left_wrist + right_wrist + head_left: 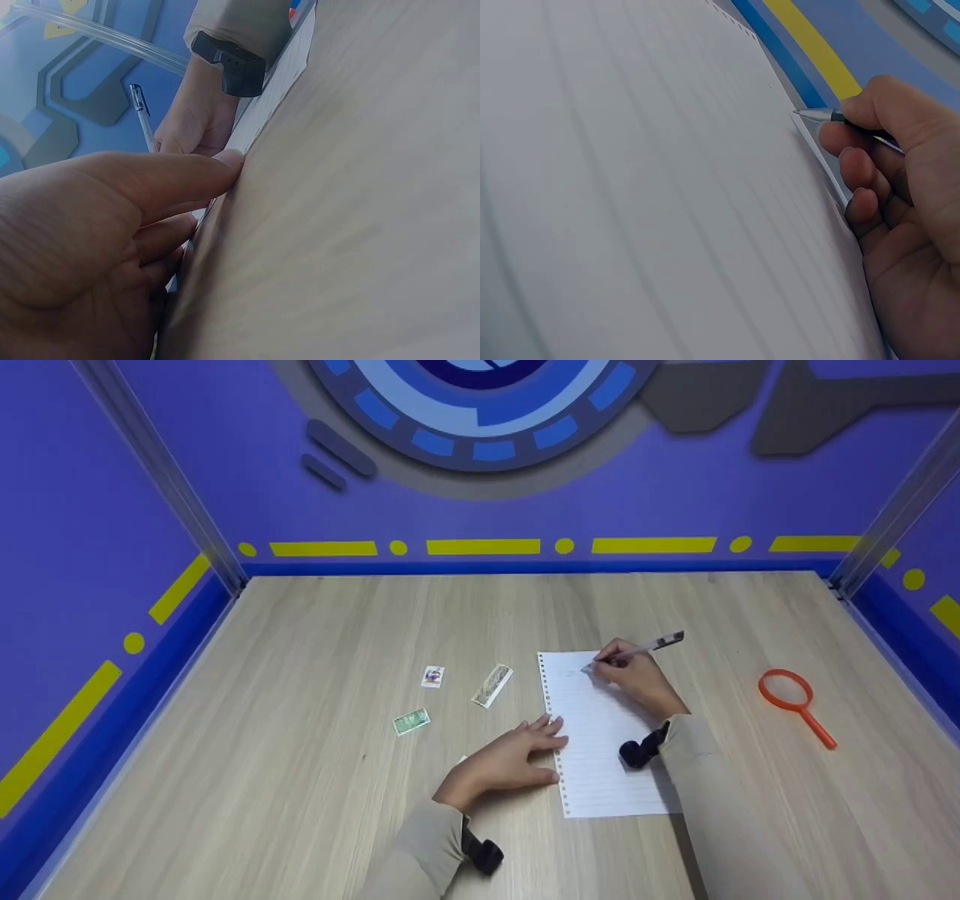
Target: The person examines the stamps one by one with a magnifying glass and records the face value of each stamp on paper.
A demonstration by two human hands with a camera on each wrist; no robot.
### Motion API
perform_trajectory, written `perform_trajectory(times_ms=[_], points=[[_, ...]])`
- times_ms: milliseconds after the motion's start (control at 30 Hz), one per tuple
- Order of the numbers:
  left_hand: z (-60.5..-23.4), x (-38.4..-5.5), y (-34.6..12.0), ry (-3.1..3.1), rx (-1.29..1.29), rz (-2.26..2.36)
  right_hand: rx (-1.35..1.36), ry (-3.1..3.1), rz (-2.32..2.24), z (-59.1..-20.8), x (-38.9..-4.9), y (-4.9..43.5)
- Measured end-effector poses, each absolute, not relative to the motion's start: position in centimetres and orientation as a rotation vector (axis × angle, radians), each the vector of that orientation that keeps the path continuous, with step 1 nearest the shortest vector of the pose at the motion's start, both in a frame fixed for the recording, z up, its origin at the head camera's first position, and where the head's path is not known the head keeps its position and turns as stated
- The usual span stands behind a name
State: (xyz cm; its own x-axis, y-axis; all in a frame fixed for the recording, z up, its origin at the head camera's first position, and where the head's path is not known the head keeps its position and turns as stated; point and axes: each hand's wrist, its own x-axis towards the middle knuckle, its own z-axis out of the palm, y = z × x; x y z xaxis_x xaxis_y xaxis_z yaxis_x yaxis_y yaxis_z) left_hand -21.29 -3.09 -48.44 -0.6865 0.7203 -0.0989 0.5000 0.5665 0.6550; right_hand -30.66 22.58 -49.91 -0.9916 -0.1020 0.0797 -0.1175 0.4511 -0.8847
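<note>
A lined sheet of paper [607,765] with punched holes down its left edge lies on the table. My right hand [637,679] pinches a pen [660,642] near the top of the sheet, its tip at the paper beside some faint marks. In the right wrist view the pen's silver tip [814,115] shows between thumb and fingers. My left hand [510,757] rests with spread fingers on the sheet's left edge. In the left wrist view its thumb [195,176] touches the paper's rim [281,86].
Left of the sheet lie a brown stamp-like slip [492,685], a small colourful stamp [433,676] and a green stamp [412,721]. A white corner peeks out by the left hand. An orange magnifying glass [796,706] lies at the right. Blue walls enclose the wooden table [300,660].
</note>
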Motion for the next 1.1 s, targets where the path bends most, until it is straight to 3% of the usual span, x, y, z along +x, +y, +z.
perform_trajectory(times_ms=[1100], points=[[-48.14,-21.02,-3.22,2.433,0.964,0.867,0.219,-2.721,1.556,-49.83,-30.36,22.58]])
